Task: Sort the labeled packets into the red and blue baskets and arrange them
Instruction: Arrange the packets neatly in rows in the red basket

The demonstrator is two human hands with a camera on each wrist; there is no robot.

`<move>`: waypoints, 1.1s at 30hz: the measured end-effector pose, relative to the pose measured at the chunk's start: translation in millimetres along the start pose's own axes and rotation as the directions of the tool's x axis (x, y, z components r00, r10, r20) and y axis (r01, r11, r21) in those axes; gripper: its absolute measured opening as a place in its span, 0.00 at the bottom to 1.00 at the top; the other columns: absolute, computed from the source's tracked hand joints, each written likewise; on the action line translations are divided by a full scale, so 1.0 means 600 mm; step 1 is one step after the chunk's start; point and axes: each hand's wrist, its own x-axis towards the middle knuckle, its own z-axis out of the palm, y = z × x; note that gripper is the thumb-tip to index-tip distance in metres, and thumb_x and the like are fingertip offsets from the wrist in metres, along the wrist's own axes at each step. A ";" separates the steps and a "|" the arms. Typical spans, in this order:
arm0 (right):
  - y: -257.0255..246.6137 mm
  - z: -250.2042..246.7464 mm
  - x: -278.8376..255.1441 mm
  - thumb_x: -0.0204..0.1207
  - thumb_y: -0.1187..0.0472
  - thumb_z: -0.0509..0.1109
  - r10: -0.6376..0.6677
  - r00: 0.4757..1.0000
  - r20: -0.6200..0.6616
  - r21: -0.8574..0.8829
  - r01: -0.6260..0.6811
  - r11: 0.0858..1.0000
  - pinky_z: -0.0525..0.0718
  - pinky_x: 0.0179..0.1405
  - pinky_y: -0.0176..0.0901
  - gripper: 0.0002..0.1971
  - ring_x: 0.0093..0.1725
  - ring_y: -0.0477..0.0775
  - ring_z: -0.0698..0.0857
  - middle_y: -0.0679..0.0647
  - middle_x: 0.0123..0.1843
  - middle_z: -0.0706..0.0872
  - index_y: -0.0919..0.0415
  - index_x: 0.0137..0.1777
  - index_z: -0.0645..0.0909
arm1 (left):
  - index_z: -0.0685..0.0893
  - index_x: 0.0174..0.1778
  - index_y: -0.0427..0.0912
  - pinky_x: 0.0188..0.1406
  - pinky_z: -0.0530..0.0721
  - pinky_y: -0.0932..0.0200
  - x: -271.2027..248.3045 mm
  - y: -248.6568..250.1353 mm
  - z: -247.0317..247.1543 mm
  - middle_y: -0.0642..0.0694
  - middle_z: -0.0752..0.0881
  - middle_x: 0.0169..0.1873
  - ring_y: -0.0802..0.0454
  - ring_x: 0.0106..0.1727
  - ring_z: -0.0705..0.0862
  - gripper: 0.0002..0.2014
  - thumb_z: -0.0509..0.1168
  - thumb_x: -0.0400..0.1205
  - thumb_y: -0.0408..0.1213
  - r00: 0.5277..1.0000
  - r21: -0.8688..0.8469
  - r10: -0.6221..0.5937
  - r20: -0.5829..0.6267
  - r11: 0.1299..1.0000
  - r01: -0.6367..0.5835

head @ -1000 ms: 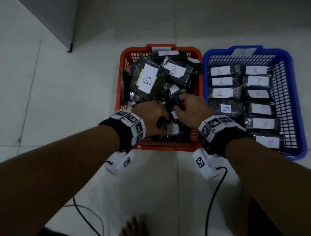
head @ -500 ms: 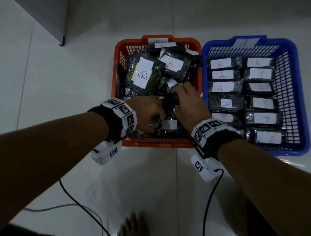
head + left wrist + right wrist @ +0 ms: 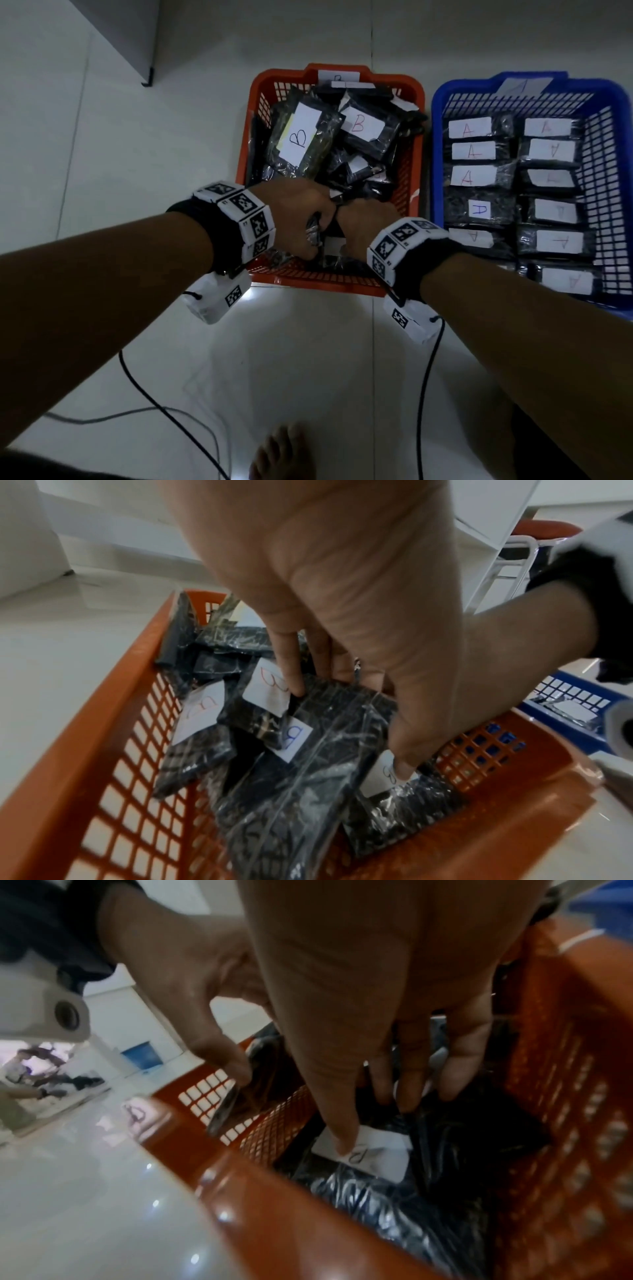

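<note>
The left hand [image 3: 301,219] gripped a black B-labelled packet [image 3: 325,753] in the red mesh basket [image 3: 329,282]. The right hand [image 3: 368,224] (alongside) pinched a second packet [image 3: 455,1139].

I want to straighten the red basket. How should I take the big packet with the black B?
Probably from above, across the two long edges of the big packet: it lies label up on top of the pile, tilted, uncovered.

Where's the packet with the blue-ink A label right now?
Head view: the dark plastic packet with the blue-ink A label lies in the blue plastic basket, left column, fourth from the far end, right of the right hand.
</note>
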 end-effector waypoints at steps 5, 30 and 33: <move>-0.001 0.019 -0.010 0.73 0.52 0.76 0.071 0.996 -0.061 -0.095 -0.077 0.992 0.77 0.60 0.61 0.27 0.70 0.66 0.72 0.60 0.74 0.66 0.57 0.71 0.77 | 0.84 0.48 0.48 0.51 0.85 0.49 -0.006 -0.012 0.009 0.51 0.84 0.50 0.51 0.51 0.83 0.19 0.77 0.64 0.48 0.999 -0.050 -0.019 -0.047 0.999 0.017; -0.008 0.005 0.038 0.71 0.60 0.78 0.185 0.970 0.158 0.808 -0.234 0.541 0.86 0.49 0.46 0.15 0.48 0.57 0.86 0.58 0.48 0.88 0.61 0.57 0.84 | 0.81 0.58 0.39 0.52 0.87 0.48 -0.048 -0.095 0.046 0.43 0.88 0.48 0.45 0.46 0.87 0.24 0.72 0.70 0.47 0.528 -0.817 -0.848 -0.047 0.337 0.468; -0.004 0.010 0.046 0.73 0.67 0.76 0.207 0.949 0.236 0.904 -0.293 0.312 0.88 0.46 0.44 0.12 0.49 0.56 0.86 0.55 0.43 0.85 0.63 0.56 0.82 | 0.87 0.50 0.33 0.51 0.88 0.36 -0.045 -0.099 0.062 0.35 0.90 0.45 0.37 0.46 0.89 0.18 0.70 0.73 0.45 0.580 -0.836 -0.814 0.032 0.296 0.462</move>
